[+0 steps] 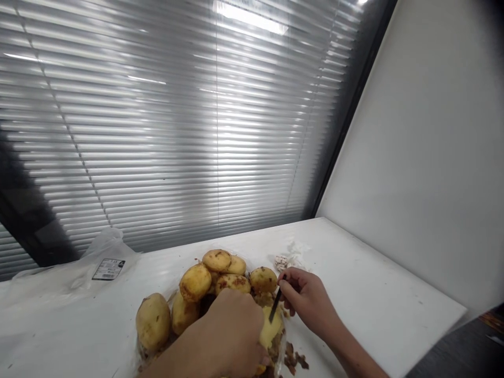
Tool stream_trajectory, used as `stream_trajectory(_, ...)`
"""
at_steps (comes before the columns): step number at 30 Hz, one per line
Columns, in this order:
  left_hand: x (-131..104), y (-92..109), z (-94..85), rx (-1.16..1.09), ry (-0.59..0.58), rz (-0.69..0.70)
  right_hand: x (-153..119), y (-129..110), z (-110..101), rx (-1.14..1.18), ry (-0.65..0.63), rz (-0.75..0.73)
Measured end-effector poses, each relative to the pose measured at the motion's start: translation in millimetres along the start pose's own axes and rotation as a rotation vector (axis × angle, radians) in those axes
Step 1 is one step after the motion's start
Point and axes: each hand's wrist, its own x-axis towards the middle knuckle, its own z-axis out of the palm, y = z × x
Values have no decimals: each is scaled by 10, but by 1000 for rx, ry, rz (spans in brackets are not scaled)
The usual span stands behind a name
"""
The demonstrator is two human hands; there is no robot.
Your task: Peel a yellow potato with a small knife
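My left hand (232,336) grips a partly peeled, pale yellow potato (271,331) low in the middle of the view. My right hand (309,299) holds a small dark-bladed knife (275,304), its blade resting against the top of that potato. Just behind the hands lies a pile of several yellow-brown potatoes (214,278), and one larger potato (153,321) sits apart at the left. Brown peel scraps (294,359) lie under and to the right of the held potato.
Everything rests on a white table (374,294). A clear plastic bag with a label (106,268) lies at the back left. A crumpled white tissue (289,254) sits behind my right hand. Closed window blinds (177,131) and a white wall (433,157) border the table.
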Motion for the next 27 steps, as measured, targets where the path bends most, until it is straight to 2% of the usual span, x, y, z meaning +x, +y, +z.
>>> stream_trajectory(4,-24,56,-60,1,-50,-43,38,9,-44,-54,115,1)
stream_trajectory(8,-18,63,-54,-3,-74,-46,39,11,-61,104,75,28)
stream_trajectory(14,10,34,-8,-30,-26,-33,40,43,-59,178,52,-4)
stream_trajectory(21,-13,55,-18,-9,-32,-43,-15,-36,-71,155,-180,-93)
stream_trajectory(27,-7,51,26,10,23,-4,-37,-185,-109,237,-371,-18)
